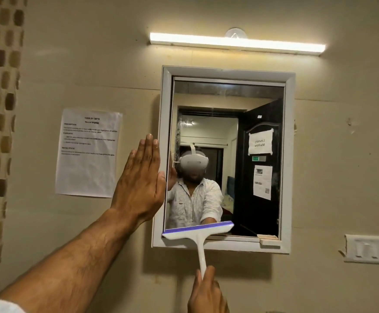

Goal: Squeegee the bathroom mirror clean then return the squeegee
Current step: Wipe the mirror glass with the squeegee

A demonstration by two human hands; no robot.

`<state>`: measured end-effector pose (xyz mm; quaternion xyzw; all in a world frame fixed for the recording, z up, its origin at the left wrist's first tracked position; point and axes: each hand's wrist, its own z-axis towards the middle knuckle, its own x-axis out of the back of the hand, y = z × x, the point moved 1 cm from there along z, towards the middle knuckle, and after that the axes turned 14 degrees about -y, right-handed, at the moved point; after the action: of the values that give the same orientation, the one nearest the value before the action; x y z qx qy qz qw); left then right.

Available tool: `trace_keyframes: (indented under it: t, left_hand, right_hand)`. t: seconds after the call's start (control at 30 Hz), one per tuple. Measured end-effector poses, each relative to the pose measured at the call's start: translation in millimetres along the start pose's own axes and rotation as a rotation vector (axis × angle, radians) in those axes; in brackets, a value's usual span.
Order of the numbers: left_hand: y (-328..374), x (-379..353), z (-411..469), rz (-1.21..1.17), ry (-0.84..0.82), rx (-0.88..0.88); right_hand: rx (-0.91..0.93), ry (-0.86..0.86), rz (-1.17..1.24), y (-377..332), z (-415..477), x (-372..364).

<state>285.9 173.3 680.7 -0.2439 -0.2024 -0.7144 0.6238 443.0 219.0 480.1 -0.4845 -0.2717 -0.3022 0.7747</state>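
A white-framed mirror [260, 105] hangs on the beige wall. A white squeegee [199, 233] with a purple blade lies across the mirror's bottom left edge, blade level with the lower frame, handle pointing down. My right hand [207, 292] grips the bottom of that handle. My left hand [142, 177] is flat, fingers together and pointing up, pressed against the mirror's left frame edge. The glass reflects a person in a white shirt and a dark door.
A lit tube light [237, 44] runs above the mirror. A printed paper sheet [88, 152] is taped to the wall left of my left hand. A white switchboard [372, 249] sits at the lower right. Brown mosaic tiles [0, 109] line the far left.
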Motion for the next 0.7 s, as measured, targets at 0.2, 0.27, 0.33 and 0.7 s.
trace_keyframes:
  t: [0.2, 0.27, 0.33, 0.7]
  left_hand:
    - [1.7, 11.8, -7.6, 0.027, 0.016, -0.002]
    - [-3.2, 15.7, -10.3, 0.045, 0.028, 0.005]
    - [-8.9, 17.2, -13.3, 0.056, 0.027, 0.014]
    - [-29.5, 3.2, -8.4, 0.082, 0.018, 0.033]
  right_hand:
    - [-0.169, 0.004, 0.077, -18.7, -17.2, 20.3]
    - [-0.055, 0.120, 0.308, -36.0, -16.5, 46.1]
    - [0.100, 0.195, 0.563, -60.8, -9.3, 79.7]
    - [0.457, 0.173, 0.723, -162.2, 133.2, 206.0]
